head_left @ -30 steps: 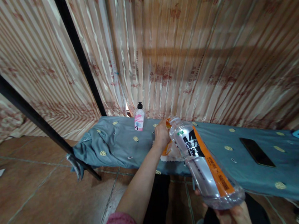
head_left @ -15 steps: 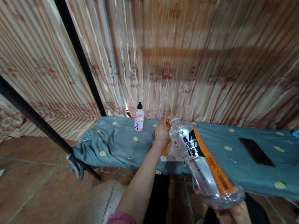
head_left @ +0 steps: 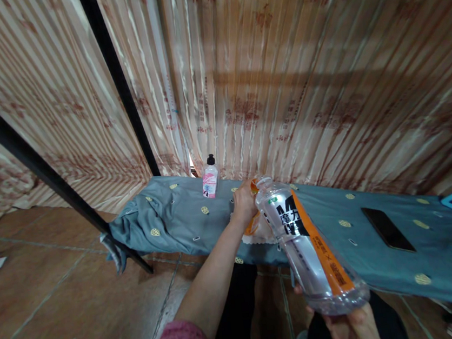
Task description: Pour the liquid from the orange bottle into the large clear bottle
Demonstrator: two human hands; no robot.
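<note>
right hand (head_left: pixel 352 326) cups the base of the clear plastic bottle (head_left: pixel 306 244), tilting it forward over the edge of the bed (head_left: pixel 383 260), so its neck meets the left hand (head_left: pixel 245 202), whose fingers are closed on the orange cap (head_left: pixel 254 186), one hand steadying while the other works the top. small pink bottle (head_left: pixel 209 178) stands upright well behind, and a dark phone (head_left: pixel 388 228) lies flat to the right. against the earlier frames almost nothing differs: both grips and the tilt are unchanged, the view only shifting slightly.
</note>
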